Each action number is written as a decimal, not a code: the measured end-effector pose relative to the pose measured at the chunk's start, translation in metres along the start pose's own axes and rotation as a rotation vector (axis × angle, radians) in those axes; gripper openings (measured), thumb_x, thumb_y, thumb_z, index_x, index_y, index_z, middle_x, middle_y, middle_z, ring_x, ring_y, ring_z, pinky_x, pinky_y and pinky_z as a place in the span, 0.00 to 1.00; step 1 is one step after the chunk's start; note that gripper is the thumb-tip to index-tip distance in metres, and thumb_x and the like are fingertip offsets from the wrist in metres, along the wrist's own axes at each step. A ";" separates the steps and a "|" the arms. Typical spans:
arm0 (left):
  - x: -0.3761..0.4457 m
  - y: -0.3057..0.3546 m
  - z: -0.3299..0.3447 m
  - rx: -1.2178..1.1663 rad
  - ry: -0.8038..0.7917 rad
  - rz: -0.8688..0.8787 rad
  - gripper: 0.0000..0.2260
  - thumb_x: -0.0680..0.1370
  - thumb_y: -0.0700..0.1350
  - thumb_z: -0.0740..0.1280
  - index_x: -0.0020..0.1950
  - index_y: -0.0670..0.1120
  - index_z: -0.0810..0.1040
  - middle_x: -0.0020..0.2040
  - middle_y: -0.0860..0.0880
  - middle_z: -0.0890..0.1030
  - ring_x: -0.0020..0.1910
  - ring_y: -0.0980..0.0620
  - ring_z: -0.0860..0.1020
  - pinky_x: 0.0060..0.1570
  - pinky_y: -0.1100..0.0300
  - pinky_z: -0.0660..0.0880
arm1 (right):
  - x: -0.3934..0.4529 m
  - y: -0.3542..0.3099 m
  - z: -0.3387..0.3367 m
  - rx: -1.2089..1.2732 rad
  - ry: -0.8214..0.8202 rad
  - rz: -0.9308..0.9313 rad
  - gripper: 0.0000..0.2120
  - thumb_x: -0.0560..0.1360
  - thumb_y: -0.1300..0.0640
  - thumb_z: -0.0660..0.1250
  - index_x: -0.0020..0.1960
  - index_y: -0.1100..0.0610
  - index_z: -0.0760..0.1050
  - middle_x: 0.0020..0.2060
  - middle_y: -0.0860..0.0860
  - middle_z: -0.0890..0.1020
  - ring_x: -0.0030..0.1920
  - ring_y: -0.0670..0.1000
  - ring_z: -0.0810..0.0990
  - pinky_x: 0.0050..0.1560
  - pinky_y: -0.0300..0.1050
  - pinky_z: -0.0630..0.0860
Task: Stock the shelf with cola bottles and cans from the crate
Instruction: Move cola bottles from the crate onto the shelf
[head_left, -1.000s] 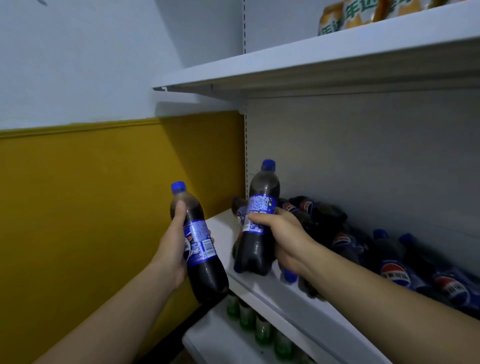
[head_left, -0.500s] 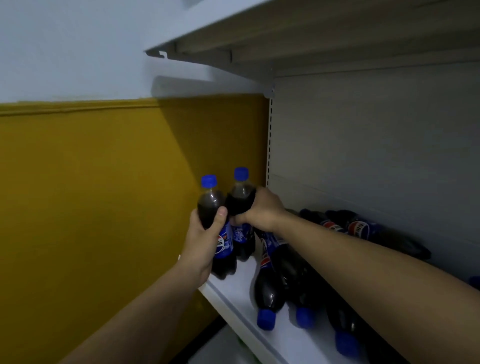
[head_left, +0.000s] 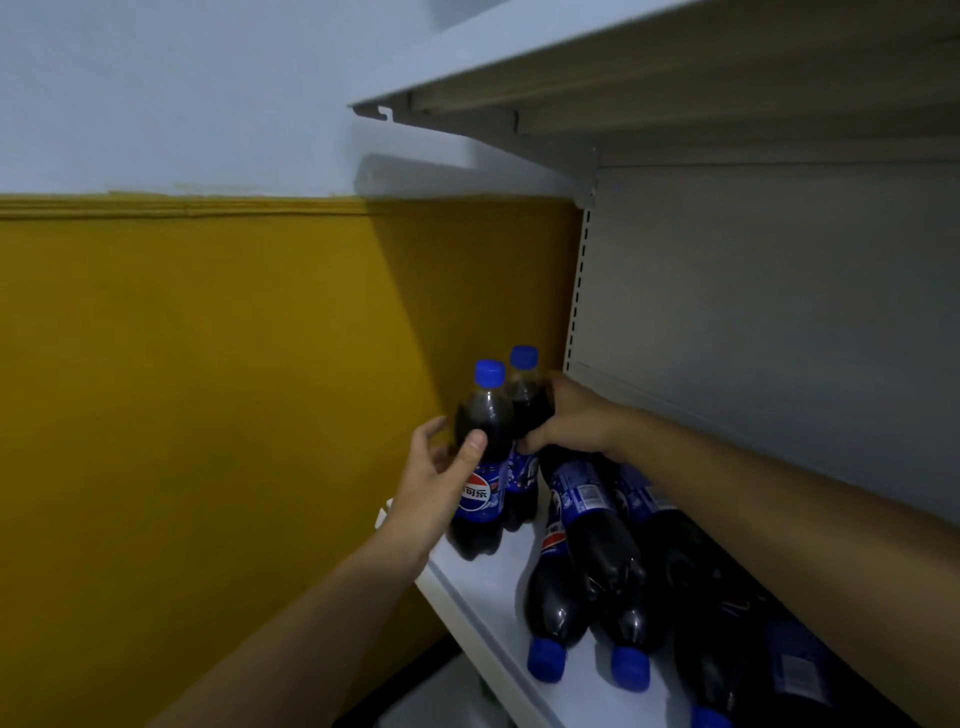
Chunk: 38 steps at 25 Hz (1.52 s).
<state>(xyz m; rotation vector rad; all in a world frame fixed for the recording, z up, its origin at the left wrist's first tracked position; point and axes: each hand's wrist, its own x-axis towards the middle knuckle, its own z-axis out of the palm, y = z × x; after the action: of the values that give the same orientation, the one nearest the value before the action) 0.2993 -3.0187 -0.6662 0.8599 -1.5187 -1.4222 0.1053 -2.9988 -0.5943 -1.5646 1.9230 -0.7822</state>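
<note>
Left hand (head_left: 436, 483) loosely cups the near cola bottle (head_left: 480, 467); right hand (head_left: 566, 421) grips the far cola bottle (head_left: 522, 410). Seat both flat on the shelf (head_left: 493, 582), then let go.

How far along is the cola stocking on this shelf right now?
Done: several cola bottles already lie on their sides on the shelf, caps toward the front, such as one lying bottle. In hand: the left hand holds the front upright bottle and the right hand grips the rear upright bottle, both standing at the shelf's left end. Left: releasing them; the crate is out of view, so remaining stock cannot be judged.
</note>
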 end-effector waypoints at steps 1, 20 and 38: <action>-0.004 0.005 -0.008 0.029 0.036 -0.002 0.31 0.75 0.66 0.63 0.75 0.57 0.63 0.69 0.53 0.72 0.66 0.53 0.72 0.63 0.52 0.70 | -0.008 -0.004 -0.001 0.015 0.085 0.020 0.35 0.67 0.63 0.76 0.70 0.52 0.66 0.57 0.53 0.78 0.57 0.55 0.79 0.59 0.54 0.78; -0.295 0.026 -0.322 0.318 0.602 0.169 0.19 0.80 0.58 0.57 0.67 0.53 0.75 0.67 0.59 0.77 0.67 0.66 0.72 0.61 0.63 0.69 | -0.140 -0.177 0.351 0.146 0.009 -0.829 0.08 0.79 0.54 0.67 0.55 0.55 0.71 0.46 0.49 0.74 0.46 0.48 0.73 0.43 0.37 0.66; -0.450 -0.160 -0.453 0.700 0.497 -0.270 0.25 0.81 0.63 0.58 0.75 0.53 0.69 0.73 0.57 0.70 0.74 0.59 0.66 0.71 0.46 0.67 | -0.148 -0.027 0.689 -0.412 -1.025 -0.267 0.13 0.76 0.54 0.70 0.56 0.54 0.70 0.48 0.54 0.79 0.46 0.55 0.78 0.47 0.50 0.75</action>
<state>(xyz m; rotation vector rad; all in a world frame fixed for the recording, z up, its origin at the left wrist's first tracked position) 0.8794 -2.8068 -0.8931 1.7483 -1.5408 -0.7300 0.6452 -2.9290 -1.0431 -1.9328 1.1369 0.3561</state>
